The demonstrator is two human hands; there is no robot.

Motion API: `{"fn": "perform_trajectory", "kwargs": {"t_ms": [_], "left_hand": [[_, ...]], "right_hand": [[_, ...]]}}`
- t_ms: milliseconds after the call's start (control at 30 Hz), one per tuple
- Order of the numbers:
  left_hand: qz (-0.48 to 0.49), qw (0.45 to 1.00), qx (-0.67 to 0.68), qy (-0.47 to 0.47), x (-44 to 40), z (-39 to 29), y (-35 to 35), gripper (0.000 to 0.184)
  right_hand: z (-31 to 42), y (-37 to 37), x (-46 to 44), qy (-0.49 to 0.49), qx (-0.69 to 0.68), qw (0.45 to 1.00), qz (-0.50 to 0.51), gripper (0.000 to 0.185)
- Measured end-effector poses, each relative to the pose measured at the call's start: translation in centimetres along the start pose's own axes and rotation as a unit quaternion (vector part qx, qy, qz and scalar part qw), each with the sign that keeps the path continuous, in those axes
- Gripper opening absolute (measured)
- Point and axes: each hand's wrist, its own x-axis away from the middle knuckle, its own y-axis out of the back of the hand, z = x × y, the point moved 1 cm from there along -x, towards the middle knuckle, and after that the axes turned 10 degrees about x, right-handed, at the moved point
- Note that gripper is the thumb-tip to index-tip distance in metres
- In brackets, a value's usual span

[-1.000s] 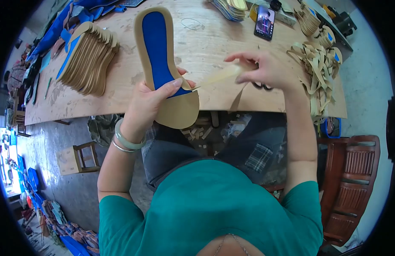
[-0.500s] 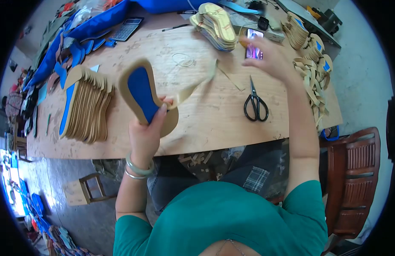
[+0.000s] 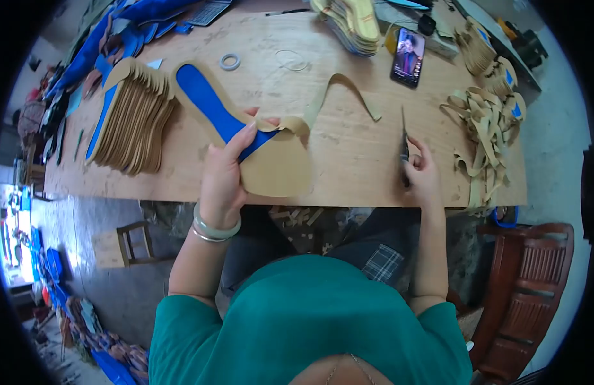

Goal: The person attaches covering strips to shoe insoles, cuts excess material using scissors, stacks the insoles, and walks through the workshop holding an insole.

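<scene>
My left hand (image 3: pixel 223 170) is closed on a beige shoe insole (image 3: pixel 278 173) with a blue patch along its narrower part, held tilted above the table's front. A beige strip (image 3: pixel 317 102) trails from the insole's edge near my fingers and curls away over the tabletop. To the right, my right hand (image 3: pixel 425 176) is closed around black-handled scissors (image 3: pixel 404 144). Their blades point away from me and look shut; the fingers partly hide the handles. A stack of similar insoles (image 3: pixel 130 125) stands left of my left hand.
A lit phone (image 3: pixel 409 58) lies beyond the scissors, beside a stack of yellowish insole-shaped pieces (image 3: pixel 351 25). A tape roll (image 3: pixel 229 61) sits on the wooden table (image 3: pixel 271 83). Tangled beige strips (image 3: pixel 486 128) hang at the right edge. A wooden chair (image 3: pixel 525 289) stands right.
My right hand has come down from near the phone and taken hold of the scissors. The insole has turned, showing its broad end. The view has shifted, and the tape roll is now visible.
</scene>
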Motion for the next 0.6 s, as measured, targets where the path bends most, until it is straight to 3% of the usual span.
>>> {"fn": "perform_trajectory", "kwargs": {"t_ms": [33, 100, 133, 200, 267, 300, 367, 400, 467, 500, 600], "left_hand": [[0.003, 1.0, 0.014, 0.008, 0.1, 0.1, -0.2, 0.034], [0.006, 1.0, 0.025, 0.014, 0.3, 0.2, -0.8, 0.034], [0.0, 1.0, 0.0, -0.008, 0.5, 0.2, -1.0, 0.033], [-0.006, 0.998, -0.049, -0.049, 0.8, 0.2, -1.4, 0.03], [0.001, 0.992, -0.087, -0.091, 1.0, 0.8, -1.3, 0.028], [0.007, 0.983, -0.124, -0.133, 1.1, 1.2, -1.0, 0.026], [0.011, 0.972, -0.165, -0.168, 1.4, 1.7, 0.1, 0.024], [0.035, 0.941, -0.242, -0.236, 1.4, 1.8, 0.5, 0.023], [0.085, 0.846, -0.381, -0.364, 1.4, 1.8, 0.7, 0.021], [0.087, 0.846, -0.38, -0.364, 1.5, 2.0, 0.8, 0.021], [0.071, 0.848, -0.345, -0.396, 2.4, 2.3, 0.7, 0.025]], "right_hand": [[0.3, -0.3, 1.0, 0.021, -0.132, 0.991, 0.022, 0.067], [1.7, -0.8, 3.5, 0.058, -0.389, 0.918, 0.059, 0.076], [2.5, -1.2, 4.8, 0.057, -0.393, 0.916, 0.061, 0.076], [4.3, -2.6, 7.6, 0.033, -0.561, 0.811, 0.161, 0.086], [6.0, -4.5, 9.4, 0.128, -0.532, 0.808, 0.221, 0.086], [7.1, -5.1, 9.9, 0.127, -0.535, 0.806, 0.217, 0.086], [9.1, -6.0, 11.3, -0.104, -0.591, 0.73, 0.326, 0.074], [9.3, -6.2, 11.3, -0.104, -0.593, 0.729, 0.325, 0.074], [9.8, -6.3, 10.8, -0.013, -0.403, 0.839, 0.366, 0.05], [10.0, -6.4, 10.6, 0.033, -0.297, 0.876, 0.378, 0.04], [11.6, -6.7, 10.0, 0.056, -0.229, 0.906, 0.352, 0.033]]}}
